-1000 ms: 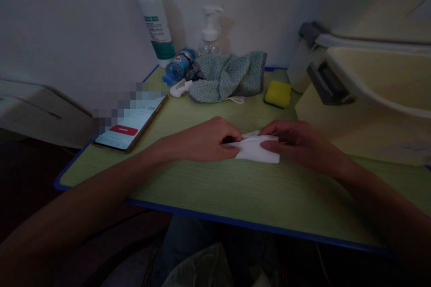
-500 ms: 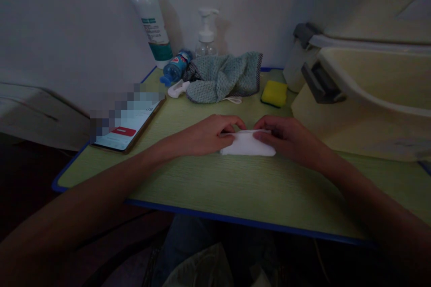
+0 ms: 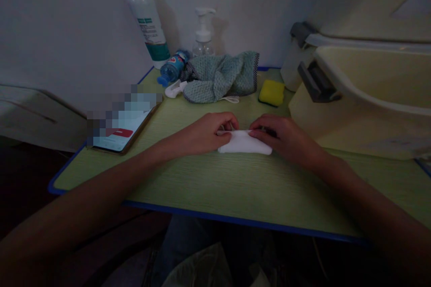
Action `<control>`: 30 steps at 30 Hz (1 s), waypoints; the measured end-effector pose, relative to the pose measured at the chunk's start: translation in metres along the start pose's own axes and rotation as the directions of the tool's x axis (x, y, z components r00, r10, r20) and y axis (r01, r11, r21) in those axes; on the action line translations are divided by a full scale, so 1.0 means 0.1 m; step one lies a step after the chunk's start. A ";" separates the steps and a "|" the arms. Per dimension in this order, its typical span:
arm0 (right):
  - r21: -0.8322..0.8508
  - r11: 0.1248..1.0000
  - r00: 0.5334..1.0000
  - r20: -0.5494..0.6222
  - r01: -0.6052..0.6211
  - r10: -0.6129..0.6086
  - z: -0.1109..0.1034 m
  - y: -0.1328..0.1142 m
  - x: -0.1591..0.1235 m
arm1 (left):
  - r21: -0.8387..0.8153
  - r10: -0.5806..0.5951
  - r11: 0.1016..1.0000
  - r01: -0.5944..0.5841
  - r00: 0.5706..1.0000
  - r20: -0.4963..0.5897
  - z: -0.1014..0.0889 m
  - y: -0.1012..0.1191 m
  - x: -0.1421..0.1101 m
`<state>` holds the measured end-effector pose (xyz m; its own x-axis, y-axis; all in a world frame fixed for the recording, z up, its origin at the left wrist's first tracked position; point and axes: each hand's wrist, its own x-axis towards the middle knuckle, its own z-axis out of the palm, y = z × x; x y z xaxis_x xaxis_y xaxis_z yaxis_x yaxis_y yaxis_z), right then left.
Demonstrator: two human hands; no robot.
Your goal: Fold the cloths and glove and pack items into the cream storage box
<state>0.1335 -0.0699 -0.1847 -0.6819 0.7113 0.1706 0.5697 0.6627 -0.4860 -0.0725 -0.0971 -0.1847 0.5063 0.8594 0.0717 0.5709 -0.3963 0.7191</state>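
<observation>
A folded white cloth (image 3: 245, 143) lies low over the green tabletop, its long side running left to right. Whether it is fabric or thick tissue I cannot tell. My left hand (image 3: 212, 132) pinches its left upper edge, thumb on the near face and fingers curled behind. At the right upper edge my right hand (image 3: 281, 136) grips it the same way, thumb toward me. Part of the cloth's back is hidden by the fingers.
Behind my hands lie a grey-green towel (image 3: 218, 78), a yellow sponge (image 3: 271, 93), a blue bottle (image 3: 171, 69) and a white clip-like piece (image 3: 175, 89). A pump bottle (image 3: 203, 31) and tall white bottle (image 3: 148, 27) stand behind. A phone (image 3: 117, 136) lies left, a cream bin (image 3: 316, 121) right.
The white cloth went from loose, uneven layers to a smoother, flatter fold. My left fingers lifted, then curled back onto its edge. The whole view shifted slightly.
</observation>
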 end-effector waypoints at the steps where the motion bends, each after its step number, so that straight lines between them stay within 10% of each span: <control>1: -0.001 1.000 1.000 -0.003 0.006 -0.006 0.00 0.00 0.00 | -0.002 0.000 1.000 0.000 1.000 -0.006 0.00 0.00 0.00; 18: 0.004 1.000 0.994 -0.107 -0.012 0.013 0.01 0.03 0.00 | 0.330 0.412 0.848 -0.414 0.908 0.078 0.10 -0.02 -0.03; 30: 0.013 1.000 0.987 -0.161 0.021 -0.019 0.01 -0.01 -0.02 | 0.430 0.429 0.791 -0.435 0.896 0.117 0.14 0.02 -0.04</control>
<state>0.1338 -0.0722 -0.1856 -0.6099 0.7271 0.3151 0.5492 0.6745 -0.4934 -0.0644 -0.1061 -0.1936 0.7739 0.5621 0.2918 0.5094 -0.8262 0.2406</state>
